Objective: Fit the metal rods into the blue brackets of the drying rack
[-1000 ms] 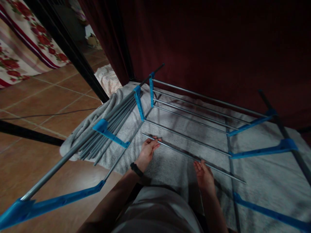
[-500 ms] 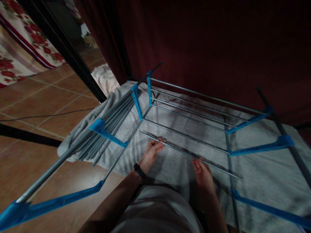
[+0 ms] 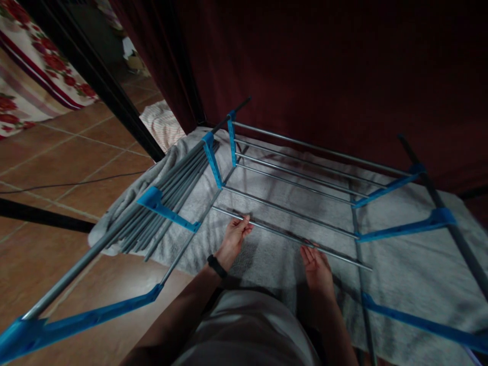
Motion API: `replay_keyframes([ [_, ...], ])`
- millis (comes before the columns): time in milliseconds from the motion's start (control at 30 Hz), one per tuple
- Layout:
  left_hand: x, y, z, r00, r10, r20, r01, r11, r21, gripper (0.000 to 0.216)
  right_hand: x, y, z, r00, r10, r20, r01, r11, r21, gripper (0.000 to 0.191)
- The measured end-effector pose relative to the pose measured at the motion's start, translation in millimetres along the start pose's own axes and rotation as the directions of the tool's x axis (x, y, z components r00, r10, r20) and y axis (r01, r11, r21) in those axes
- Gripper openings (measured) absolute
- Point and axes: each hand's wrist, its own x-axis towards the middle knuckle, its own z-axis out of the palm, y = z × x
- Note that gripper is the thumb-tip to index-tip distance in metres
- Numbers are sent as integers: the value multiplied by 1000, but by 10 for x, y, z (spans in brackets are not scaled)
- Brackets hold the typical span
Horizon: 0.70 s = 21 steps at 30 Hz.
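Observation:
A thin metal rod [image 3: 278,232] lies across both my hands, inside a partly built rack of tubes and blue plastic brackets. My left hand [image 3: 235,236], with a dark band on its wrist, pinches the rod left of its middle. Farther right, my right hand [image 3: 316,264] has its fingertips closed on the same rod, palm turned up. Just beyond runs a fixed crossbar [image 3: 290,209] between a left blue bracket [image 3: 212,158] and a right blue bracket [image 3: 407,230]. The held rod's left end is close to the rack's left lower tube [image 3: 182,253].
Loose grey tubes [image 3: 168,203] lie bundled at the left on a grey blanket [image 3: 267,277]. Nearer blue brackets jut in at left [image 3: 114,310] and right [image 3: 419,323]. A dark red curtain [image 3: 305,76] hangs behind. A black post [image 3: 95,86] slants at the left.
The rod has shifted left along with my left hand, its left end now closer to the left lower tube. Its right end has risen slightly. The view has moved a little.

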Motion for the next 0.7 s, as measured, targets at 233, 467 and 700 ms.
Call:
replay_keyframes([
  [233, -89, 26, 30, 994, -17, 108, 17, 1000, 0, 27, -52, -37, 104, 999, 31, -39, -32, 999, -38, 29],
  [467, -98, -2, 38, 995, -10, 98, 10, 1000, -4, 32, -35, -33, 89, 998, 36, -41, -37, 999, -16, 26],
  [700, -24, 42, -3, 1000, 6, 30, -5, 999, -32, 37, -16, -31, 57, 999, 33, -21, -33, 999, 6, 21],
])
